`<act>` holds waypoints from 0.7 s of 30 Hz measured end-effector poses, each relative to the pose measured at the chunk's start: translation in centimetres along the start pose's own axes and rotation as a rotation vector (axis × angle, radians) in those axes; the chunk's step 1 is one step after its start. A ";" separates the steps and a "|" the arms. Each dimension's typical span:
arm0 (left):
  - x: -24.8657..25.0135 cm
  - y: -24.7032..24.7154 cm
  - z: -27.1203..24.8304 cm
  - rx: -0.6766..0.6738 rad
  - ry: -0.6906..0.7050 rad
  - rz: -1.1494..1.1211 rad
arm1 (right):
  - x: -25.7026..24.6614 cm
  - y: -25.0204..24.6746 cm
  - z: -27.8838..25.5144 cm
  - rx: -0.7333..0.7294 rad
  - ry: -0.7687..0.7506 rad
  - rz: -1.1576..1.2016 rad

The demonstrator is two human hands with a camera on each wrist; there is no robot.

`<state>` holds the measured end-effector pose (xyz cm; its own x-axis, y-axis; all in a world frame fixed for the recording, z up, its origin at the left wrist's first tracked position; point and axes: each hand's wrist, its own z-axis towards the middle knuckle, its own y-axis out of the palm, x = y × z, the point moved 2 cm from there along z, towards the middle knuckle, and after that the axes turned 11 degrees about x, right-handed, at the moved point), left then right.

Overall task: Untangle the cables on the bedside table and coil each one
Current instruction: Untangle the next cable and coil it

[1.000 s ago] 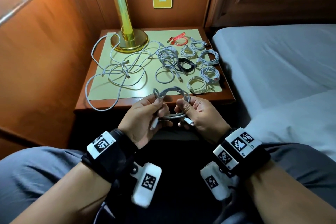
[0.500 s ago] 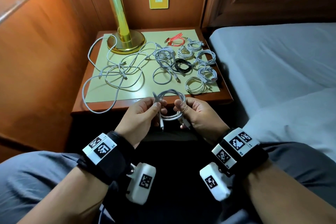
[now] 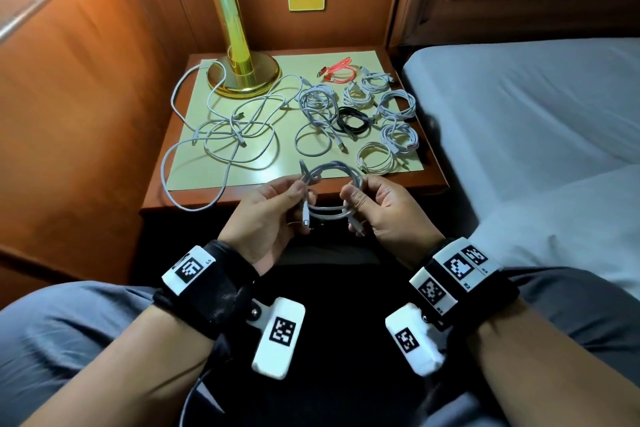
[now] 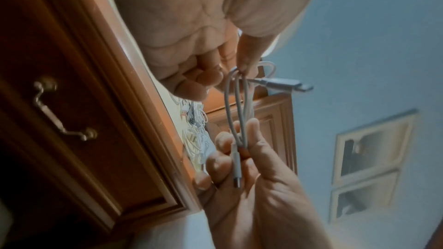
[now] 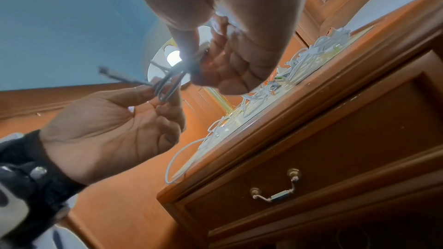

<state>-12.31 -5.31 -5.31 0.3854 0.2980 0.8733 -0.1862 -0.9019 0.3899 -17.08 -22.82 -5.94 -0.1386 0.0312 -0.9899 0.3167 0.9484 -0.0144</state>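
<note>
Both hands pinched one white cable coil (image 3: 332,184) over the bedside table's (image 3: 429,184) front edge: my left hand (image 3: 266,218) and right hand (image 3: 384,215) on opposite sides, coil between, connectors dangling.

Counter (image 3: 346,192): wooden, pale mat (image 3: 270,107) on top.
On mat: brass lamp base (image 3: 242,78); tangled white cables (image 3: 225,135); coiled cables (image 3: 381,114), right side.

Both forearms are bare. Each wrist wears a wide black fabric band (image 3: 207,291) carrying white blocks printed with black square codes. A white camera pod (image 3: 278,338) hangs off each band toward 6 o'clock, fixed by a silver stud. Grey trousers (image 3: 62,326) cover the knees.
</note>
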 end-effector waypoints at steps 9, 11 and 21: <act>-0.4 0.3 -0.1 -0.073 0.056 0.157 | -0.4 -0.5 -0.1 0.067 -0.107 -0.010; -0.4 0.4 -0.4 -0.041 0.099 0.268 | -0.3 -0.4 -0.1 0.087 -0.137 -0.008; 1.7 -1.8 0.4 0.203 0.255 0.676 | -1.2 -2.9 1.1 0.295 -0.168 -0.033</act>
<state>-10.94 -3.32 -4.65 0.0202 -0.3009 0.9534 -0.1285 -0.9465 -0.2960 -16.76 -25.94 -4.84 -0.0046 -0.0739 -0.9973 0.5760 0.8150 -0.0631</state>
